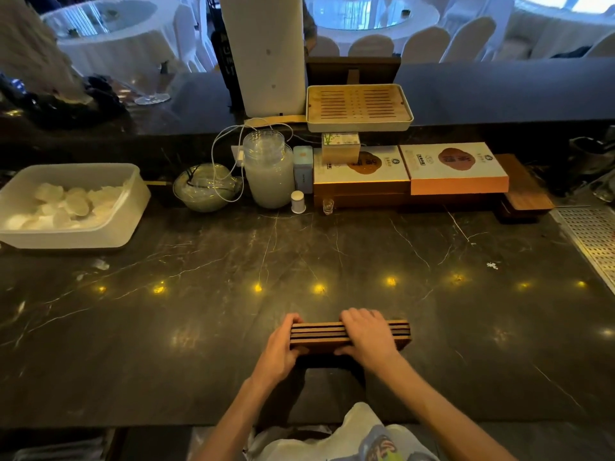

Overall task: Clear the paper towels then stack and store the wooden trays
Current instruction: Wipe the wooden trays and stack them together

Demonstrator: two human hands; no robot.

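Note:
A stack of several small wooden trays (319, 337) stands on edge near the front of the dark marble counter (332, 254). My left hand (279, 347) grips the stack's left end. My right hand (369, 334) lies over its top, right of the middle, with the fingers curled over the far side. A big roll of paper towels (266, 51) stands upright at the back of the counter. At the far left, a white plastic tub (126, 224) holds crumpled white paper.
Along the back stand a slatted bamboo tea tray (359, 106) on a small box, a glass jar (268, 168), a glass bowl (206, 188), two flat gift boxes (456, 171) and dark wooden boards (522, 188). A perforated metal drain (592, 237) lies at right.

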